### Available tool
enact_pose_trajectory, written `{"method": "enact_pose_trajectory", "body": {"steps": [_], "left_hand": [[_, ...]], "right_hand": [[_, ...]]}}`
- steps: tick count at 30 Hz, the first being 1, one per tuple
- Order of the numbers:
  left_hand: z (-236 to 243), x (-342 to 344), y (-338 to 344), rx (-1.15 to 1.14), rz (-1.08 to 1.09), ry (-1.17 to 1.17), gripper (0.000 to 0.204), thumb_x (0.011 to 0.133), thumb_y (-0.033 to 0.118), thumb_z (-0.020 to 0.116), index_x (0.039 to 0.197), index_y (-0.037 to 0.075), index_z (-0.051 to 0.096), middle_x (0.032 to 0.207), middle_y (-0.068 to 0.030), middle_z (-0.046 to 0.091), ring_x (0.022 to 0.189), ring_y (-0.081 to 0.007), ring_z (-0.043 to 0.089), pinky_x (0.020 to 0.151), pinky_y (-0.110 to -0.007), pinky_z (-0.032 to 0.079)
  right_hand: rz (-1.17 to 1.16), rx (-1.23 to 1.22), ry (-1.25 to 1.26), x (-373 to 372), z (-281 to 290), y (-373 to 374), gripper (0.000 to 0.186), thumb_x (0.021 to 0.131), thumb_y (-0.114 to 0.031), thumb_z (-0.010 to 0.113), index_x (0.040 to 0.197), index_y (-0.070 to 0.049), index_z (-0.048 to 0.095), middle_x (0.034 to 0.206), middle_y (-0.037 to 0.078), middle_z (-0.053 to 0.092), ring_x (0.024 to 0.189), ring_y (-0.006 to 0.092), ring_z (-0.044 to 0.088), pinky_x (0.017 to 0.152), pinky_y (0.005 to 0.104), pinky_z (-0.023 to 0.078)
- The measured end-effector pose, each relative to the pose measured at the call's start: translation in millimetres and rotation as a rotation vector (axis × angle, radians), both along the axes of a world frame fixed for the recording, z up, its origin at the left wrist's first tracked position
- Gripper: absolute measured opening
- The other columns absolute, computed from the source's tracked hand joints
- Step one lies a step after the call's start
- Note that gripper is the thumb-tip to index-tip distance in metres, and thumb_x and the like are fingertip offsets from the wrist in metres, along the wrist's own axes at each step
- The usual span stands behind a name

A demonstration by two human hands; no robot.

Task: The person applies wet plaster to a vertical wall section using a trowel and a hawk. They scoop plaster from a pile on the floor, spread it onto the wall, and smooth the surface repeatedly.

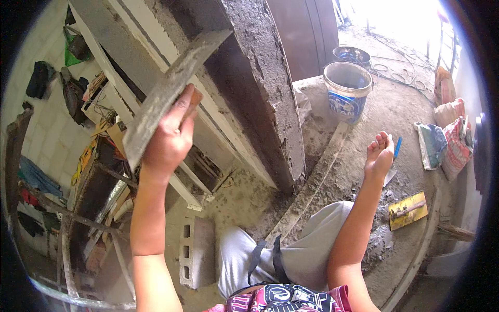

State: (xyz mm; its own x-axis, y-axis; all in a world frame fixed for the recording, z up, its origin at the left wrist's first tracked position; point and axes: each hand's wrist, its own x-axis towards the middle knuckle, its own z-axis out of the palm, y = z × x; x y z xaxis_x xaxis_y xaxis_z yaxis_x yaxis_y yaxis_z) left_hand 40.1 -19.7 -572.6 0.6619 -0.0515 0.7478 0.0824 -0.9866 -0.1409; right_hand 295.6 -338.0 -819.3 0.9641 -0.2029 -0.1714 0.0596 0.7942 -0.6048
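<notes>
My raised left hand [169, 138] is closed round the brown handle of a long, mortar-smeared plastering float [176, 86]. The float slants up to the right, its far end overlapping a grey plastered column [254, 78]; I cannot tell whether it touches. My right hand [380, 152] is lifted at the right with its fingers curled in, and nothing shows in them. Right beside that hand appears a trowel with a blue handle [397, 147], its blade partly hidden behind the wrist. Below it, a yellow float [407, 210] rests by wet grey mortar [382, 242].
A white bucket with a blue label [347, 93] and a dark bucket [353, 54] stand beyond the column. Sacks [456, 143] lean at the right wall. A hollow concrete block [197, 253] stands near my knee. Scrap wood and a metal frame [73, 218] crowd the left.
</notes>
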Motion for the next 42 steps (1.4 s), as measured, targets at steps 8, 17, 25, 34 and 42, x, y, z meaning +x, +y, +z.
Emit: {"method": "enact_pose_trajectory", "body": {"steps": [8, 17, 25, 34, 42], "left_hand": [[-30.3, -19.0, -2.8, -0.124, -0.059, 0.053, 0.047, 0.079, 0.000, 0.073, 0.125, 0.005, 0.065, 0.105, -0.0144, 0.069, 0.094, -0.0265, 0.066, 0.087, -0.035, 0.051], [-12.8, -25.5, -4.4, -0.204, 0.002, 0.168, 0.045, 0.081, 0.001, 0.072, 0.125, 0.004, 0.064, 0.096, -0.0136, 0.065, 0.086, -0.0239, 0.063, 0.081, -0.032, 0.050], [-9.0, -9.9, -4.9, -0.055, 0.005, 0.064, 0.046, 0.080, 0.000, 0.071, 0.125, 0.005, 0.064, 0.104, -0.0152, 0.068, 0.093, -0.0277, 0.066, 0.086, -0.035, 0.050], [-29.2, -18.4, -13.9, -0.119, 0.052, 0.093, 0.047, 0.082, 0.002, 0.070, 0.128, 0.006, 0.063, 0.110, -0.0170, 0.069, 0.098, -0.0290, 0.068, 0.091, -0.037, 0.052], [-57.2, -23.8, -18.4, -0.148, -0.032, 0.127, 0.048, 0.080, -0.001, 0.072, 0.127, 0.007, 0.064, 0.113, -0.0141, 0.069, 0.102, -0.0257, 0.067, 0.090, -0.033, 0.051]], "right_hand": [[-0.023, -0.007, 0.003, -2.8, 7.1, -13.7, 0.032, 0.099, -0.035, 0.050, 0.111, -0.007, 0.059, 0.092, 0.000, 0.056, 0.074, 0.0114, 0.049, 0.069, 0.0272, 0.041], [-0.013, 0.025, 0.004, -6.7, 10.9, -12.9, 0.026, 0.099, -0.030, 0.051, 0.110, -0.009, 0.059, 0.089, -0.002, 0.057, 0.070, 0.0105, 0.050, 0.067, 0.0274, 0.043], [0.016, 0.033, -0.013, 0.0, 3.7, -7.0, 0.029, 0.100, -0.033, 0.051, 0.110, -0.007, 0.058, 0.091, 0.000, 0.056, 0.072, 0.0111, 0.049, 0.068, 0.0272, 0.042], [0.038, 0.028, -0.014, -1.5, 5.8, -9.3, 0.028, 0.101, -0.031, 0.048, 0.111, -0.007, 0.057, 0.091, 0.000, 0.056, 0.071, 0.0111, 0.051, 0.066, 0.0277, 0.045], [0.037, 0.036, -0.013, 2.0, 2.0, -12.1, 0.030, 0.100, -0.032, 0.050, 0.112, -0.006, 0.058, 0.091, 0.001, 0.057, 0.071, 0.0126, 0.052, 0.067, 0.0286, 0.045]]}}
